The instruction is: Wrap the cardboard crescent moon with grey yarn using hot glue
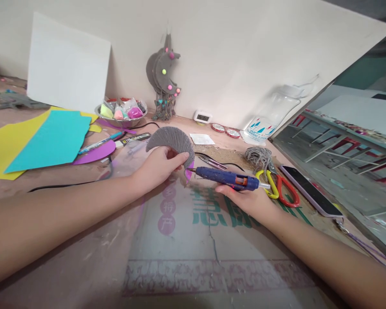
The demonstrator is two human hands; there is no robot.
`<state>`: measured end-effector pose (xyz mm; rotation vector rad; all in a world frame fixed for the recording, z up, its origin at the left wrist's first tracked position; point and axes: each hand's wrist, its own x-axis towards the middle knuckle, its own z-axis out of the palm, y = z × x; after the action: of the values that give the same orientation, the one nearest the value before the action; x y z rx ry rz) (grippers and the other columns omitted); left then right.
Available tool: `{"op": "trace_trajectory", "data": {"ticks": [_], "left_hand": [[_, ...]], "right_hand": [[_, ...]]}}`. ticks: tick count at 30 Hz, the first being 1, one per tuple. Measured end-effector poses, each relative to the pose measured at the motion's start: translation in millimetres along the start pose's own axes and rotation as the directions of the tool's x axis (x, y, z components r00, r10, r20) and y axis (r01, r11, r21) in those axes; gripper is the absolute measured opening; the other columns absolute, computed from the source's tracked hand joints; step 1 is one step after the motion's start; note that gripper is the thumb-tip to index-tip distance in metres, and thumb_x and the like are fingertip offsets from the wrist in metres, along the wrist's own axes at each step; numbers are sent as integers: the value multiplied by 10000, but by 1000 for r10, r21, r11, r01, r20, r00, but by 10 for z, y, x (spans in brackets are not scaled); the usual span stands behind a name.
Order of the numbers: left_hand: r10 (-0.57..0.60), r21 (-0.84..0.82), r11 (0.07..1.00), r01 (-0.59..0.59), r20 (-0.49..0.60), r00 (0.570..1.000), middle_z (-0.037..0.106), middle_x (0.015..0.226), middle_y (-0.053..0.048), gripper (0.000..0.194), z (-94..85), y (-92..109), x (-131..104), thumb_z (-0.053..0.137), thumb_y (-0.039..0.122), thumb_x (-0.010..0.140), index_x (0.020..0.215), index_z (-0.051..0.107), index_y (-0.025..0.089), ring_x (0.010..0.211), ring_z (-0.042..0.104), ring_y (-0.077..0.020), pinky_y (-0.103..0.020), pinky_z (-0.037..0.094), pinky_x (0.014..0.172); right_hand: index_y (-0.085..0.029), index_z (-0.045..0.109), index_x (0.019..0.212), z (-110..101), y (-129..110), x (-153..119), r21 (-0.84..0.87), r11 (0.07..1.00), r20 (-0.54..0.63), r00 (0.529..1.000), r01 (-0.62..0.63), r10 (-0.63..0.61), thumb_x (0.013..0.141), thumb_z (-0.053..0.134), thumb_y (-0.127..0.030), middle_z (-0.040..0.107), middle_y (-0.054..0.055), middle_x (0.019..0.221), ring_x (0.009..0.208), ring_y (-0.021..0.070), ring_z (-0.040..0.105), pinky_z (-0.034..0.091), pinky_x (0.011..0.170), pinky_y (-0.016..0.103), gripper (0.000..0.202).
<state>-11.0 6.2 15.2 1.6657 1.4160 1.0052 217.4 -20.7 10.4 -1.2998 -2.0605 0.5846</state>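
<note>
Pale wall (pixel 231 56) behind, second surface (pixel 350 134) off right. At the cluttered near surface (pixel 228 146): reaching in with both forearms (pixel 80 212), one from each side. One board (pixel 69 64), one jug (pixel 266 113) at back. Right grip (pixel 246 195): closed round one glue gun (pixel 217 175), aimed left. Left grip (pixel 156 167): thumb-and-finger pinch on one grey crescent (pixel 172 139), mid-surface, just beside the nozzle (pixel 193 170). Also one clock (pixel 202 116), two discs (pixel 233 133).

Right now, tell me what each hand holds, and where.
Left hand: the crescent, near its purple end. Right hand: the glue gun, from below its body; exact grip hidden.
</note>
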Motion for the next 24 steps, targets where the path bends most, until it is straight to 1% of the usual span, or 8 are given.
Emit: {"op": "trace_trajectory", "data": {"ticks": [5,10,16,20,24], "left_hand": [[13,12,1000,-13,11,1000,614,561,-17,370,3,-19,10,508,487,767,573,550,175,509,526,-141,-247,363,480],[5,51,999,-6,8,1000,624,572,-23,380,-2,-18,19,502,490,766,574,570,169,526,531,-142,-244,364,491],[13,65,998,-14,16,1000,623,583,-21,390,-15,-12,-3,487,496,778,586,573,168,526,530,-136,-237,360,490],[6,72,997,-7,16,1000,631,596,-27,398,-12,-19,7,481,507,780,596,575,167,532,535,-143,-238,361,488],[7,59,998,-8,21,1000,636,593,-27,397,-4,-32,25,488,507,778,595,579,167,535,540,-143,-237,367,493]], "right_hand": [[-210,523,712,8,-9,-8,-11,1000,-8,1000,-2,2,722,650,-466,606,24,700,676,186,587,495,648,316,286],[-219,528,718,4,0,-11,-29,1000,1,1000,8,-7,749,634,-447,619,32,714,712,202,605,507,703,340,253],[-219,577,817,10,-22,-5,-3,999,-26,999,-37,37,726,653,-433,671,52,837,826,233,629,510,791,371,244],[-221,578,803,27,-6,-14,28,999,-15,999,-30,30,721,656,-442,674,53,807,782,227,638,520,764,370,249],[-224,577,837,35,-2,-20,53,997,-59,997,-55,58,681,690,-451,677,44,798,768,225,637,524,763,381,298]]}}
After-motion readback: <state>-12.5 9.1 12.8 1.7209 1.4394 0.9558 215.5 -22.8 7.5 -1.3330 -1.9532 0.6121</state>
